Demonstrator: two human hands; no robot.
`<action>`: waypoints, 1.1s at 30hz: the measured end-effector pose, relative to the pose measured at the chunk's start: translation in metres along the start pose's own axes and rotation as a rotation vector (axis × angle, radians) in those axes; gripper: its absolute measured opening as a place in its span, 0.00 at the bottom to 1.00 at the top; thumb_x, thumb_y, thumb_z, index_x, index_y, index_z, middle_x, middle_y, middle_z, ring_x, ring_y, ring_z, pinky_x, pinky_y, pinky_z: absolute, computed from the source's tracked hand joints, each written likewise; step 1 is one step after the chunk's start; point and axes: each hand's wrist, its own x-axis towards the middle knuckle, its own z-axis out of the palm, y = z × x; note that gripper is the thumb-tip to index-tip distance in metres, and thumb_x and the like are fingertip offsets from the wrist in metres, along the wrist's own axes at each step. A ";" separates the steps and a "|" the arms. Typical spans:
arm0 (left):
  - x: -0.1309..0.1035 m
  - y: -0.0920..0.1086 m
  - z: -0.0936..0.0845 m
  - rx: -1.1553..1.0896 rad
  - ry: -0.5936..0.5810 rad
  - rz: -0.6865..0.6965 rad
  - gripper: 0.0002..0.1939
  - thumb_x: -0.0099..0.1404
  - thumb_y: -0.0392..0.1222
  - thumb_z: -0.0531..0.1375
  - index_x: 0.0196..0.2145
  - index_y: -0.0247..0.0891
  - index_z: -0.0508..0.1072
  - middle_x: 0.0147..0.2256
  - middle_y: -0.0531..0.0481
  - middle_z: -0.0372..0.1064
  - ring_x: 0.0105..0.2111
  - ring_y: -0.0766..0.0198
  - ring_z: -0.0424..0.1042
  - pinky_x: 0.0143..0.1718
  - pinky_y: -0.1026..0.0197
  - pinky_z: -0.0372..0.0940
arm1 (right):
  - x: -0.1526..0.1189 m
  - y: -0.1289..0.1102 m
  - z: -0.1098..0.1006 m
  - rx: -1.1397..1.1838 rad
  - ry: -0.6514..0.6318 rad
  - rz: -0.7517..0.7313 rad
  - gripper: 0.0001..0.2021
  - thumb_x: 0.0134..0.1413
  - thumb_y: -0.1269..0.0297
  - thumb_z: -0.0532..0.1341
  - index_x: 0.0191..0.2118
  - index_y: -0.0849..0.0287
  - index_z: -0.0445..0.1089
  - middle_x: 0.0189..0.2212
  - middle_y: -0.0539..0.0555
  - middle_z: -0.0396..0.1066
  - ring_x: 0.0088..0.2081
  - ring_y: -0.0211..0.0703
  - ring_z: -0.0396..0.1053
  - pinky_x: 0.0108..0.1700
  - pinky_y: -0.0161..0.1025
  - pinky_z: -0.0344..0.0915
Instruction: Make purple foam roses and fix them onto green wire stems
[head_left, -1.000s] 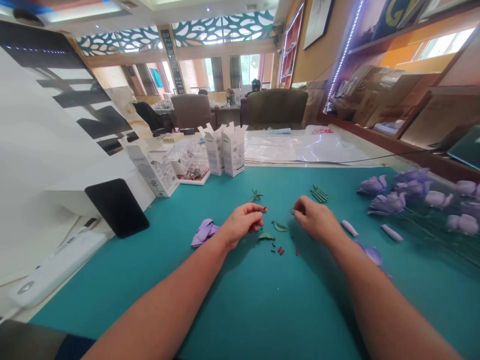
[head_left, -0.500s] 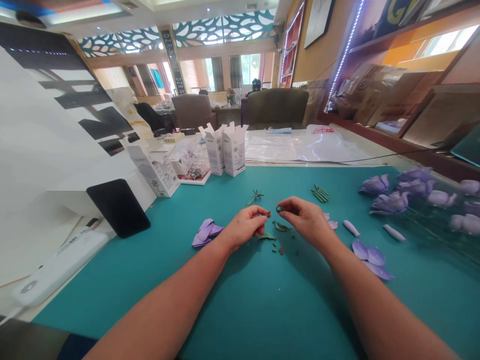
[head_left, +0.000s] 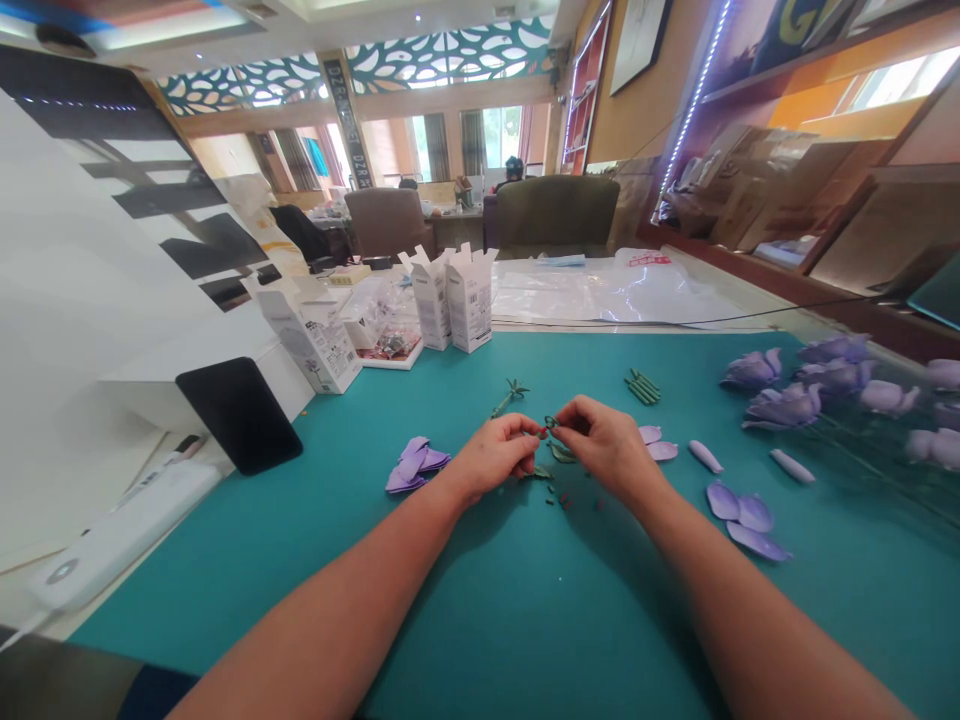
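Over the middle of the green mat point(head_left: 525, 620), my left hand point(head_left: 504, 450) pinches a small red piece point(head_left: 543, 433). Close beside it, my right hand point(head_left: 600, 435) holds a small dark green loop point(head_left: 550, 423) between thumb and fingertips. The two pieces are almost touching; whether they meet is too small to tell. Below the fingers lie green leaves point(head_left: 561, 454) and several tiny red and green bits point(head_left: 564, 502). A green stem piece point(head_left: 512, 393) lies behind my left hand. Purple petals point(head_left: 415, 466) are stacked left of it.
Right of my hands are green sticks point(head_left: 643, 387), loose lilac petals point(head_left: 752, 513), lilac buds point(head_left: 705, 457) and purple flowers point(head_left: 784, 405). Open white boxes point(head_left: 470, 300) stand at the back. A black tablet point(head_left: 238, 415) and a white power strip point(head_left: 124, 530) are at left.
My right hand has moved left, bringing the green loop up to the red piece. My left hand has shifted slightly right. The things on the mat lie as before.
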 end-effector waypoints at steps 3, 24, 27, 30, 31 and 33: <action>0.000 0.000 0.000 -0.005 -0.003 0.007 0.09 0.57 0.38 0.55 0.37 0.33 0.68 0.19 0.57 0.62 0.20 0.72 0.61 0.24 0.67 0.58 | -0.001 -0.002 0.000 -0.006 0.000 -0.007 0.03 0.43 0.65 0.59 0.24 0.55 0.65 0.21 0.48 0.70 0.24 0.38 0.65 0.27 0.34 0.57; -0.001 0.002 -0.005 0.215 0.055 0.080 0.09 0.57 0.39 0.53 0.34 0.35 0.69 0.21 0.57 0.59 0.23 0.70 0.59 0.26 0.67 0.55 | -0.001 -0.001 -0.003 0.079 -0.088 -0.143 0.05 0.49 0.66 0.59 0.24 0.56 0.65 0.33 0.52 0.75 0.34 0.41 0.71 0.36 0.37 0.62; -0.002 0.005 -0.006 0.310 0.052 0.106 0.08 0.58 0.39 0.52 0.33 0.36 0.70 0.21 0.57 0.60 0.24 0.69 0.60 0.28 0.66 0.56 | -0.001 -0.001 -0.002 0.090 -0.094 -0.156 0.05 0.49 0.66 0.58 0.24 0.55 0.65 0.32 0.51 0.75 0.34 0.42 0.71 0.36 0.37 0.62; -0.003 0.007 -0.007 0.373 0.053 0.125 0.09 0.59 0.39 0.52 0.34 0.36 0.70 0.22 0.56 0.61 0.25 0.68 0.61 0.29 0.65 0.57 | -0.001 -0.001 -0.002 0.088 -0.094 -0.169 0.05 0.49 0.65 0.58 0.24 0.55 0.65 0.32 0.51 0.75 0.34 0.42 0.71 0.36 0.37 0.62; -0.003 0.008 -0.007 0.388 0.053 0.131 0.09 0.59 0.39 0.51 0.34 0.36 0.70 0.22 0.56 0.61 0.25 0.67 0.61 0.29 0.65 0.57 | -0.001 -0.001 -0.002 0.083 -0.097 -0.169 0.05 0.49 0.65 0.58 0.24 0.55 0.65 0.32 0.51 0.75 0.34 0.42 0.71 0.36 0.37 0.62; -0.003 0.007 -0.007 0.413 0.054 0.144 0.10 0.60 0.39 0.51 0.36 0.36 0.70 0.23 0.56 0.61 0.26 0.67 0.61 0.30 0.65 0.57 | 0.000 -0.001 -0.003 0.076 -0.103 -0.166 0.05 0.49 0.66 0.58 0.24 0.55 0.64 0.32 0.52 0.75 0.34 0.41 0.70 0.35 0.36 0.62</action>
